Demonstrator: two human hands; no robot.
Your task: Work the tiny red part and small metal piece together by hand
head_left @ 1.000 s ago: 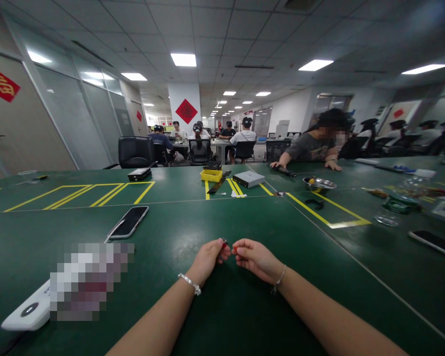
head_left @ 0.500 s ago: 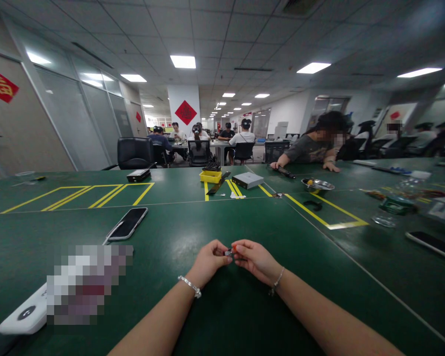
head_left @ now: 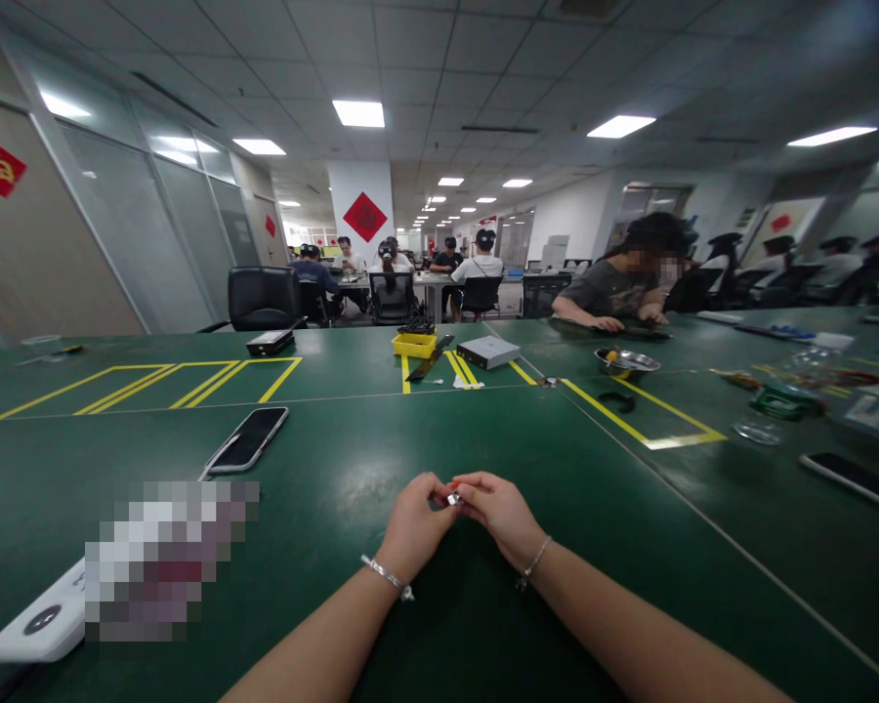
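Closely held at bottom centre of the frame, a small metal part point(head_left: 453, 499) with an orange bit point(head_left: 455, 482) is pinched between the fingertips of the left hand point(head_left: 414, 522) and the right hand point(head_left: 498, 513). Its shape is mostly hidden by the fingers, so whether the two pieces are joined cannot be made out. No finished object is shown. A beaded bracelet point(head_left: 388, 578) is worn on the left wrist, and a thin chain bracelet point(head_left: 532, 561) on the right. At lower left, a white device point(head_left: 40, 623) is lying on the green desk point(head_left: 322, 576), partly obscured by pixelation. Farther up, a smartphone point(head_left: 247, 439) is placed left of the hands. Near the far edge, a yellow tray point(head_left: 414, 346) and a steel bowl point(head_left: 626, 362) are set inside yellow-taped zones. Beyond them, a co-worker point(head_left: 607, 290) is seen at upper right, too far off for the small items there to be made out.
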